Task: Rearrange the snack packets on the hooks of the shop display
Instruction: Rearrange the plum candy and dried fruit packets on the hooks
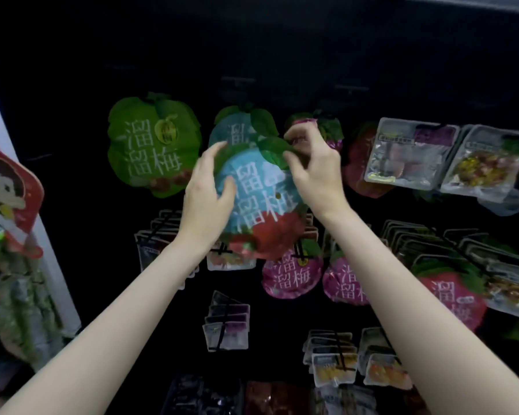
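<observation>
A round blue snack packet [259,202] with a green leaf top and a red fruit print is held up in front of the dark display. My left hand [207,193] grips its left edge, thumb on the front. My right hand [312,166] pinches the green leaf tab at its top. Right behind it a second blue packet [237,127] hangs on a hook. A green packet [153,145] hangs to the left. Pink packets [292,275] hang on the row below.
Clear trays of snacks [411,154] hang at the upper right, with more stacked packs [432,244] on hooks below. Small packs [226,322] fill the lower hooks. A white post [54,283] and a red packet [9,193] stand at the left.
</observation>
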A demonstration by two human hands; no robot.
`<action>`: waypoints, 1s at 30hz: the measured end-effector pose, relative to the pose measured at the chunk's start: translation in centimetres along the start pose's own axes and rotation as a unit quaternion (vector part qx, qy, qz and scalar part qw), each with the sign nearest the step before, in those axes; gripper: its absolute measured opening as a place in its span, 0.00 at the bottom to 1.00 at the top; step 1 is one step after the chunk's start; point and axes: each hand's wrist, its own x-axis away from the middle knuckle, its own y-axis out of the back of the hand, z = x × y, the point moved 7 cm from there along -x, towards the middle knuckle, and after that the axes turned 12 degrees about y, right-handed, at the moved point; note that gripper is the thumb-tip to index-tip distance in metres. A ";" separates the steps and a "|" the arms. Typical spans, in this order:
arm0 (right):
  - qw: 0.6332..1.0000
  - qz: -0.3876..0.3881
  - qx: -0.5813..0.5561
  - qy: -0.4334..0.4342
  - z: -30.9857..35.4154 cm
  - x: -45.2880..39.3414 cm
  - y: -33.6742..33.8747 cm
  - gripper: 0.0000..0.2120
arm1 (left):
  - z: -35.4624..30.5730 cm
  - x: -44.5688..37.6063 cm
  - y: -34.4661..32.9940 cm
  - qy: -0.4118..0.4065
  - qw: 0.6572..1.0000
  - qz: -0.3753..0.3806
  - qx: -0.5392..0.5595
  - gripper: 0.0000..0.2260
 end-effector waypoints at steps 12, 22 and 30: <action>0.999 -0.049 0.006 -0.018 -1.6 -5.0 -4.5 0.19 | -1.9 -5.3 -2.0 -0.144 0.943 -0.051 -0.296 0.24; 0.983 0.124 0.066 -0.119 -5.5 -1.9 -4.7 0.19 | 3.9 -5.9 -4.6 -0.044 0.932 0.079 -0.350 0.24; 0.922 0.184 0.111 -0.323 -14.3 13.7 0.3 0.16 | 8.7 0.3 -8.6 -0.031 0.918 0.156 -0.364 0.22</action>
